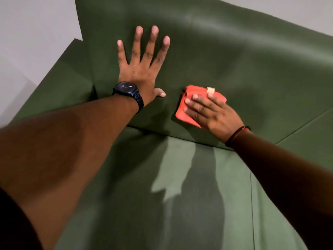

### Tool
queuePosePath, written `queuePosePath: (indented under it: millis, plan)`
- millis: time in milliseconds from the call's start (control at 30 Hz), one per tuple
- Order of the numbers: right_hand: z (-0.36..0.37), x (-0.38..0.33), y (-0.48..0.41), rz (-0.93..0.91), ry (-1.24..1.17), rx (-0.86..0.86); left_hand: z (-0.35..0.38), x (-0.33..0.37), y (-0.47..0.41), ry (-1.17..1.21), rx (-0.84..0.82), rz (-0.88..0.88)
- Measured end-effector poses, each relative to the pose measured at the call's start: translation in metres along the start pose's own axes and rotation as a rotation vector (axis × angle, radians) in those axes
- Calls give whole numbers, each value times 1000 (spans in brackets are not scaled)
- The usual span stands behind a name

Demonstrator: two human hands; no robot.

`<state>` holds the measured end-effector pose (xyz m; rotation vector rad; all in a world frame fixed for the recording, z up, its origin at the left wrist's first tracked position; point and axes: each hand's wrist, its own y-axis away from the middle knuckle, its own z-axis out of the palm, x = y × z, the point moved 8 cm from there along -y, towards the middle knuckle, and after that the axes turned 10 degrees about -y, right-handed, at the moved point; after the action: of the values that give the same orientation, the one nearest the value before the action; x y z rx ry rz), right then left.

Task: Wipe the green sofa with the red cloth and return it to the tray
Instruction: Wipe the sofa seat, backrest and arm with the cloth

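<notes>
The green sofa (243,73) fills the view, with its backrest above and its seat cushion below. My left hand (144,69) lies flat on the backrest with the fingers spread wide and holds nothing; a dark watch is on its wrist. To its right, my right hand (210,112) presses the folded red cloth (185,112) flat against the lower backrest, just above the seat. A small pale tag sticks out at the cloth's top edge. No tray is in view.
The sofa's left armrest (59,83) rises at the left. A pale wall (27,33) stands behind it. Seams run across the seat cushion (180,204) at the right, and shadows of my arms fall on it.
</notes>
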<state>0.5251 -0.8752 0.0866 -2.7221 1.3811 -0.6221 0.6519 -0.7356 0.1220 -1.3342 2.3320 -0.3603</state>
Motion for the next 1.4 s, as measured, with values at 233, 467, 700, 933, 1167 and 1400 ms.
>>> queuePosePath:
  millis: [233, 467, 700, 933, 1167, 1400]
  plan:
    - [5, -21, -11, 187, -189, 81, 6, 2, 11, 24, -19, -39]
    - [62, -96, 21, 479, -460, -34, 78, 34, 137, 153, -363, 42]
    - [137, -140, 38, 507, -693, -293, 150, 64, 263, 260, -866, 77]
    - [146, -148, 36, 849, -754, -229, 159, 71, 254, 258, -908, 135]
    - [146, -117, 58, 621, -655, -281, 159, 72, 251, 246, -892, 142]
    - [148, -128, 57, 699, -692, -349, 159, 71, 249, 238, -903, 132]
